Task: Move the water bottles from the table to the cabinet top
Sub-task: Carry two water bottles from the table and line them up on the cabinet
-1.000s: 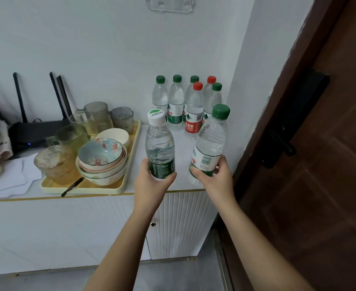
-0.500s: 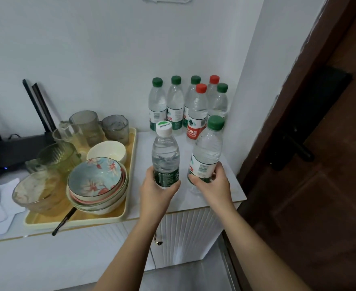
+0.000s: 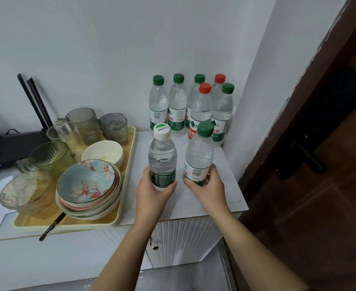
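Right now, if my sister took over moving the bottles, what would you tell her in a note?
Left hand: grips the white-capped bottle low, at its label.
Right hand: grips the green-capped bottle the same way.
Both are upright over the front of the cabinet top; I cannot tell whether their bases touch it.
Done: six bottles stand in the back corner by the wall.
Left: set these two down, let go, then check the table, which is out of view, for more.
Mind the tray of bowls beside the left hand.

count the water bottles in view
8. Six-bottle cluster against the wall; white-capped bottle in left hand; green-capped bottle in right hand. Others may hide behind.
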`<state>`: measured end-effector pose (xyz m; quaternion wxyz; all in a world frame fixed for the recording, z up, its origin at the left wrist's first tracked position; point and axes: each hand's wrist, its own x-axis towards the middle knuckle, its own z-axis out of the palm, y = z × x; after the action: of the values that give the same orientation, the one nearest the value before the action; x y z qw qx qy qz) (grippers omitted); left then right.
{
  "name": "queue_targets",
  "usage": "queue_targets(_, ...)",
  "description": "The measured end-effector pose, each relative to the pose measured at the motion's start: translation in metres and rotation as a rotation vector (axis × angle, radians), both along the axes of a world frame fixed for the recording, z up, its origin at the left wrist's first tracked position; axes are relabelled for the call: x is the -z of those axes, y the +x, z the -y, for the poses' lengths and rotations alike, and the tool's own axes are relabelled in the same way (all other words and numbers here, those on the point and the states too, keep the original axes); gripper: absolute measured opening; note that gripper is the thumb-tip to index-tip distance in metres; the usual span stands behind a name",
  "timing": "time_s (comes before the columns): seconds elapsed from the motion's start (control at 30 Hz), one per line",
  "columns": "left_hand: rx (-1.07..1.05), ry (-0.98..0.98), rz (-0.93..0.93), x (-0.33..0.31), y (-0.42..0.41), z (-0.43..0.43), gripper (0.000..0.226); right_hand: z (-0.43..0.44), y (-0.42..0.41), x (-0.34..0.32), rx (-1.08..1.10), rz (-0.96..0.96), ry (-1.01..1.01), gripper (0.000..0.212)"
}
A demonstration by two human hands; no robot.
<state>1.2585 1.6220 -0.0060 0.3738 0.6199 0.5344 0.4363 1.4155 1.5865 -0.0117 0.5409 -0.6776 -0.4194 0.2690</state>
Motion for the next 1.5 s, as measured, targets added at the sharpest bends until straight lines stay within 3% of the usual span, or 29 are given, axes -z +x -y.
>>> queue_targets(0.23,0.001,0.028,-0.061,0.016,-0.004,0.001,0.076,0.010,0.013,0.012,-0.096,0.066,-0.028,0.072)
queue_targets(0.8,-0.141,-0.019,-0.146,0.003,0.035,-0.084,0.068,-0.084,0.019,0.008,0.049,0.258,-0.050,0.061)
queue_targets(1.27,-0.269,-0.096,-0.107,-0.006,0.055,-0.137,0.055,-0.137,0.023,0.015,0.082,0.291,-0.056,0.024)
queue_targets(1.5,-0.274,-0.088,-0.109,-0.006,0.056,-0.145,0.055,-0.150,0.024,0.017,0.078,0.333,-0.083,0.018)
